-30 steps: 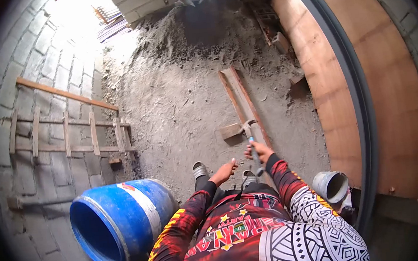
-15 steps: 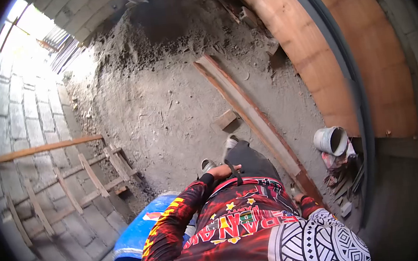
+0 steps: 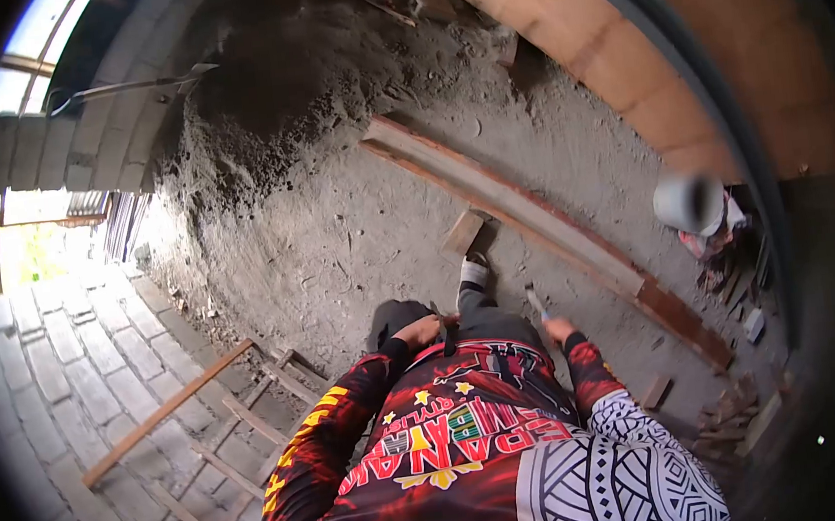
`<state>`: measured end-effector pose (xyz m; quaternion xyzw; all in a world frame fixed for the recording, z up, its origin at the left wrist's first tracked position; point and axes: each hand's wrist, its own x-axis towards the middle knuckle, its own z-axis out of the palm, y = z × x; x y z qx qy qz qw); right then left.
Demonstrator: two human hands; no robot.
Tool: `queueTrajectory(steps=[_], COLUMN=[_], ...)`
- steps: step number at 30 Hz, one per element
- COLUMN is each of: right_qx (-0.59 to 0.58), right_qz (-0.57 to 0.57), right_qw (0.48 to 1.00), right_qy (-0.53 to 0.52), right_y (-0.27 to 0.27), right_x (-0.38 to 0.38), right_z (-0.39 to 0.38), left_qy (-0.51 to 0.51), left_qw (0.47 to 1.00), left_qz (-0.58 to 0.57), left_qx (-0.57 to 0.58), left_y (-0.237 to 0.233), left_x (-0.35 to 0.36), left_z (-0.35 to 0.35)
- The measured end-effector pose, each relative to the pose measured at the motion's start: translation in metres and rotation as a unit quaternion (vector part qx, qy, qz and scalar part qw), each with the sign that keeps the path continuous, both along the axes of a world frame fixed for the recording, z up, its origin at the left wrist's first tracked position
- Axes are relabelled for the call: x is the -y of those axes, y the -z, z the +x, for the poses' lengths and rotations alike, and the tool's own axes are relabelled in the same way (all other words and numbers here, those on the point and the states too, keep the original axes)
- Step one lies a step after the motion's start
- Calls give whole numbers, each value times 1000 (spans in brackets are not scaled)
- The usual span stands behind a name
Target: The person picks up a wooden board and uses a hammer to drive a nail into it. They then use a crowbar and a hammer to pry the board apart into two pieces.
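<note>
My left hand (image 3: 422, 332) is at the front of my waist, its fingers closed at a dark strap (image 3: 450, 332) that hangs over my dark trousers. Out past my right thigh, my right hand (image 3: 558, 330) is closed around a small hand tool with a narrow, pale grey end (image 3: 536, 300); its exact kind I cannot tell. That end points forward over the dirt floor. A long channel-shaped beam (image 3: 524, 220) with reddish-brown edges lies to the right of this hand. Ahead of my shoe (image 3: 474, 273) sits a small block (image 3: 463, 232).
A wooden ladder-like frame (image 3: 217, 459) leans by the block wall (image 3: 65, 355) on the left. Dark sand (image 3: 252, 106) is heaped ahead, with a long-handled tool (image 3: 134, 86) above it. At right stand a whitish bucket (image 3: 685, 203), wood scraps (image 3: 729, 411) and plywood panels (image 3: 608, 51).
My view has turned and shifted, and the blue barrel has left it. My right hand has come forward from beside the beam with the tool. My left hand stays at the waist strap.
</note>
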<state>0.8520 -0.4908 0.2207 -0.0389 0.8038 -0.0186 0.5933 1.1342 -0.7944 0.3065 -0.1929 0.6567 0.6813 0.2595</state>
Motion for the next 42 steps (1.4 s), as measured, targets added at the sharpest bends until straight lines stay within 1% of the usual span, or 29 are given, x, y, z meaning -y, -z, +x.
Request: queueTrajectory(steps=[2, 3, 4, 5, 6, 7, 8, 10, 11, 12, 14, 16, 18, 19, 20, 21, 22, 24, 25, 26, 28, 29, 30, 32, 34, 36, 38, 40, 42], right_qx=[1, 3, -16, -36, -38, -13, 12, 0, -11, -22, -24, 1, 48, 75, 99, 137, 154, 80, 87, 97, 122, 142, 175, 219, 224, 259, 311, 377, 403], right_qz=[-115, -108, -139, -175, -177, -201, -224, -216, -193, -171, -98, -49, -47, 0, 52, 48, 21, -19, -25, -34, -72, -92, -107, -117, -132, -108, -88, -3, 12], right_qw=[990, 990, 983, 973, 972, 960, 944, 939, 939, 937, 931, 935, 892, 852, 800, 780, 773, 814, 812, 813, 825, 811, 799, 754, 773, 771, 780, 761, 740], right_qy=[82, 88, 119, 149, 149, 195, 242, 267, 286, 303, 350, 350, 446, 519, 590, 609, 614, 575, 576, 573, 547, 560, 565, 608, 578, 571, 535, 529, 539], right_y=[-50, -68, -84, -95, -99, -103, -107, -100, -94, -89, -81, -55, -71, -72, -74, -80, -80, -74, -73, -74, -60, -39, -15, 36, 60, 85, 105, 121, 130], right_x=[58, 77, 100, 122, 137, 148, 158, 170, 175, 184, 199, 198, 239, 260, 273, 288, 303, 335, 356, 379, 425, 443, 462, 503, 539, 555, 553, 544, 521], right_z=[-5, -2, -1, -2, -3, 0, 5, 18, 32, 45, 82, 116, 140, 145, 153, 158, 167, 185, 188, 186, 180, 177, 181, 193, 212, 226, 232, 236, 244], left_qy=[-2, -60, -57, 17, 89, 91, 127, 105, 121, 146, 190, 192, 174, 177, 190, 258, 260, 147, 125, 125, 154, 139, 110, 164, 104, 2, 14, 41, 41], left_qw=[998, 993, 993, 999, 989, 993, 988, 980, 975, 977, 969, 975, 982, 981, 980, 966, 965, 983, 982, 980, 974, 981, 983, 977, 928, 893, 887, 899, 913], left_qz=[-45, 17, 21, -30, -83, -50, -65, 69, 16, 1, 60, 82, 71, 57, 42, 2, 13, 105, 126, 115, 117, 98, 85, -58, -250, -365, -357, -299, -260], left_qx=[36, 102, 103, 7, -90, -60, -60, 156, 186, 155, 145, 78, -22, -52, -53, 34, 38, -43, 58, 99, 119, 91, 119, 120, 255, 265, 293, 317, 313], left_y=[43, -27, -21, -6, 7, 6, 6, 27, -13, -19, -31, -15, 10, 17, 17, 1, 3, 9, -1, -15, 4, 15, 24, 50, 64, 63, 66, 71, 82], left_x=[3, 19, 28, 40, 57, 73, 89, 119, 145, 166, 215, 243, 250, 257, 265, 283, 288, 295, 302, 311, 313, 315, 321, 354, 382, 396, 396, 385, 369], left_z=[16, -10, -8, -4, 0, -3, -3, -3, -12, -7, 6, 38, 70, 79, 86, 80, 89, 110, 109, 104, 116, 123, 126, 126, 138, 162, 182, 193, 193])
